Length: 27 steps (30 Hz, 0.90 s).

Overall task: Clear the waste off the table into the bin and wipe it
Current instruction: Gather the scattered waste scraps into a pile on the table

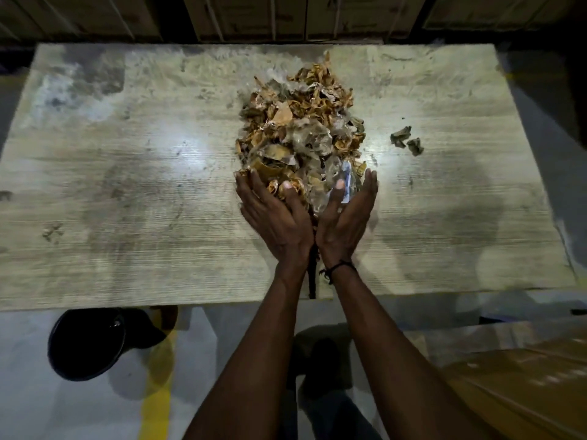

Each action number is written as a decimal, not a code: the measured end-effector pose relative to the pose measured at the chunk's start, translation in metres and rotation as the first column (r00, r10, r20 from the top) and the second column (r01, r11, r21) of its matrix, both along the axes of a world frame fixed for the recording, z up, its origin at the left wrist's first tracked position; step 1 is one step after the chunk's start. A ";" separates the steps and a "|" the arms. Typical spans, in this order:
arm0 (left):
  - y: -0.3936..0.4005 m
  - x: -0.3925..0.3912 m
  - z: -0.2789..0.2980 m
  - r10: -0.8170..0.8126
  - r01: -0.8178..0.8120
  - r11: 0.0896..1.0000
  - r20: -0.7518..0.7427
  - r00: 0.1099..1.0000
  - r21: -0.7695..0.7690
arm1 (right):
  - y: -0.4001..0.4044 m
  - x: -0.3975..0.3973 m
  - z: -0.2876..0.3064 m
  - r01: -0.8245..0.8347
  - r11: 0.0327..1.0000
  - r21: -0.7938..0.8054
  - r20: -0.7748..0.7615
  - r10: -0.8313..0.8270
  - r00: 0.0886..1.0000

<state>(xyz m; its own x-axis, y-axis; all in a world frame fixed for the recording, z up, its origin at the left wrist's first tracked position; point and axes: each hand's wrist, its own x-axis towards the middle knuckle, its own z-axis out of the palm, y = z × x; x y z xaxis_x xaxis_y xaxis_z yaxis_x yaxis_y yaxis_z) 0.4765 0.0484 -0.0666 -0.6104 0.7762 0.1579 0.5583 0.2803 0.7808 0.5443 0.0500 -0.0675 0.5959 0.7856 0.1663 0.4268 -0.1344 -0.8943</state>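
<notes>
1. Two bare forearms were seen nearest the camera, stretched forward over the table's near edge and brought together at the wrists; a dark cord bracelet [338,267] was worn on the right wrist.
2. Beneath the arms, a pale grey floor [38,408] with a yellow painted line [158,404] was visible, and a black bin [87,344] had been placed on it well to the left of the hands, just off the table's near edge.
3. To the right of the forearms, brown cardboard [524,376] was seen, blurred.
4. A worn, pale wood-grain table [127,201] with dark smudges and bright glare spots lay under the hands, and stacked cartons [254,17] were lined up in shadow beyond its far edge.
5. The left hand [274,214] and the right hand [344,214] were held side by side as a scoop, heels touching, fingers straight and fanned outward, thumbs laid on top.
6. Nothing was gripped: the near end of the waste pile [301,122], made of brown shells, torn paper and clear plastic, was cradled between the open palms and pressed by the thumbs.
7. Most of the pile lay on the table just beyond the fingertips.
8. Two crumpled scraps [406,139] were left apart, beyond and right of the right hand.
</notes>
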 end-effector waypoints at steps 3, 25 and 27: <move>0.011 -0.002 0.005 0.010 -0.010 1.000 0.019 1.000 0.015 | 0.014 -0.003 0.000 -0.013 0.999 0.032 -0.018 0.013 1.000; -0.005 -0.049 0.008 -0.107 0.075 0.986 0.214 0.971 0.149 | -0.007 0.019 0.013 -0.133 0.991 0.019 -0.110 0.135 0.985; -0.024 -0.058 0.006 -0.123 0.085 0.984 0.247 0.961 0.159 | -0.037 0.025 0.014 -0.267 0.962 -0.050 -0.070 0.263 0.962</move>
